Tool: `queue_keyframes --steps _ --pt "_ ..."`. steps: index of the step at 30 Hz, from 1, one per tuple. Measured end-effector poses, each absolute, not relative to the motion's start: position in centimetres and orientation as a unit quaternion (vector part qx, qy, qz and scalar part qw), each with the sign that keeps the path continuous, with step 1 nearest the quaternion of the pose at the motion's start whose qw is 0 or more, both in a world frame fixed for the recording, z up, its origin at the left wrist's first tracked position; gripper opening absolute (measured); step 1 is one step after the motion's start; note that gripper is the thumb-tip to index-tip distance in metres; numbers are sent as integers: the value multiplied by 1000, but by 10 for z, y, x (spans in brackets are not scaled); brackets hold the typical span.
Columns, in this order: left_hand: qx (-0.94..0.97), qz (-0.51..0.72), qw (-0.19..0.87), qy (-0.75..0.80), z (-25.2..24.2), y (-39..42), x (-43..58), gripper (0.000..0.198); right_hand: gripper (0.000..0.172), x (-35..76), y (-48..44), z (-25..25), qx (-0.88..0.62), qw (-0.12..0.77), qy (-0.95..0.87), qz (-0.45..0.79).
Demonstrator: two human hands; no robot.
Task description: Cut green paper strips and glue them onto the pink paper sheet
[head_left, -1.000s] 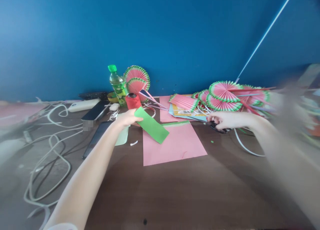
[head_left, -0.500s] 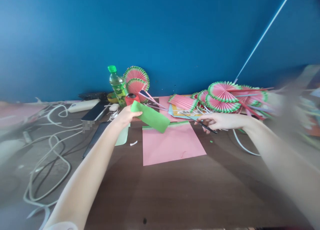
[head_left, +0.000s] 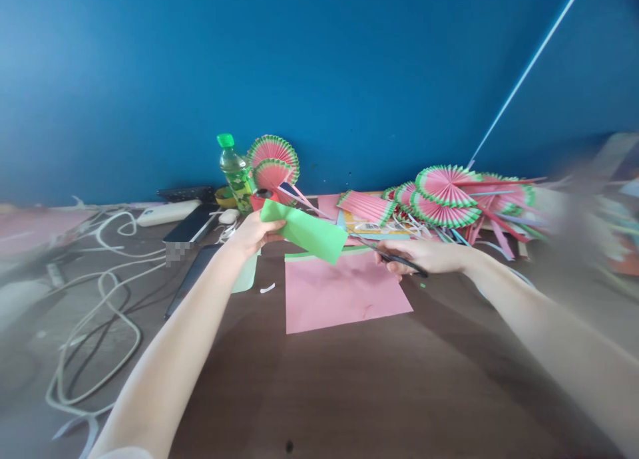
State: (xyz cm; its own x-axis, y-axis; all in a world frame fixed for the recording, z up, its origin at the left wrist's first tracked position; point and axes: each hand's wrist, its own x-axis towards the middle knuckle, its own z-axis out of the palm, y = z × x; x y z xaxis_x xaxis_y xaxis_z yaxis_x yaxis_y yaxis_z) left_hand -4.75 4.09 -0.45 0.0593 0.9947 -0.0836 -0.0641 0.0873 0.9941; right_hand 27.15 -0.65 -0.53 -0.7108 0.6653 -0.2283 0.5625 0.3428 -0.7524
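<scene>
A bright green sheet of paper (head_left: pixel 313 234) is pinched at its left end by my left hand (head_left: pixel 253 233), held up over the desk. My right hand (head_left: pixel 417 256) grips black-handled scissors (head_left: pixel 407 264), whose blades point left toward the green paper's right end. Whether the blades touch the paper I cannot tell. Below both lies a pink sheet (head_left: pixel 344 293) flat on the desk, with a green strip (head_left: pixel 297 257) along its far edge, partly hidden by the green paper.
Pleated pink-and-green paper fans (head_left: pixel 446 193) are piled at the back right; more fans (head_left: pixel 273 159) stand beside a green-capped bottle (head_left: pixel 234 173). White cables (head_left: pixel 107 312), a power bank (head_left: pixel 168 212) and a dark phone (head_left: pixel 187 283) lie left. A white scrap (head_left: pixel 267 288) sits by the pink sheet.
My right hand has moved left with the scissors, bringing the blades close to the green paper. The green paper's right end has shifted slightly right and up; my left hand has barely moved.
</scene>
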Motion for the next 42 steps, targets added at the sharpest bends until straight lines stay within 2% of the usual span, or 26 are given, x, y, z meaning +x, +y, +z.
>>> queue_keyframes --steps 20,42 --pt "501 456 562 475 -6 36 -38 29 35 264 -4 -25 -360 143 -800 458" --pt "487 456 580 468 -7 38 -36 27 35 262 -5 -27 -394 140 -781 465"
